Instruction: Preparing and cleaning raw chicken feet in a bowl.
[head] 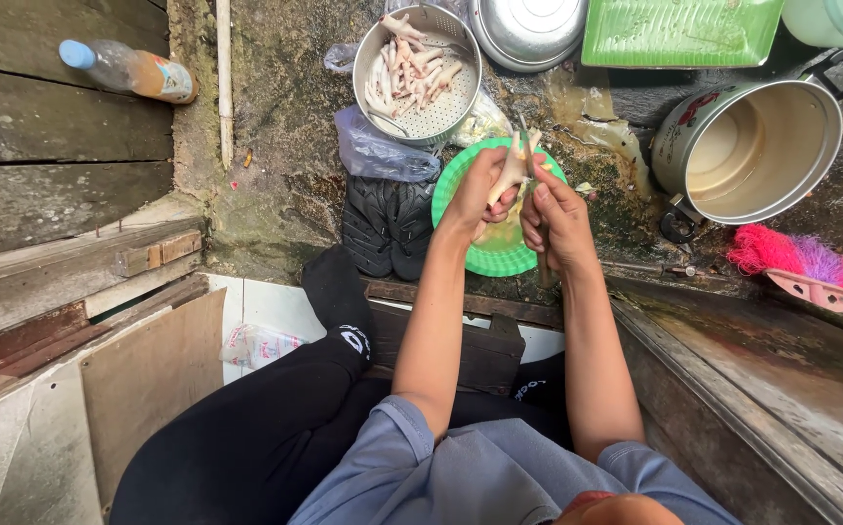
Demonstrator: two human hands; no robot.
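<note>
My left hand [477, 192] grips a pale raw chicken foot [515, 165] above a round green plate [499, 255] on the wet ground. My right hand [557, 214] is closed on a knife [526, 146] whose thin blade touches the foot's toes. Just beyond my hands stands a metal colander [446, 112] with several more chicken feet [410, 66] in it.
A large open metal pot [761, 146] lies to the right, beside a pink brush [800, 262]. A steel bowl [528, 29], a green tray [679, 29], a plastic bag [378, 151], dark sandals [387, 226] and a plastic bottle [130, 70] surround the spot.
</note>
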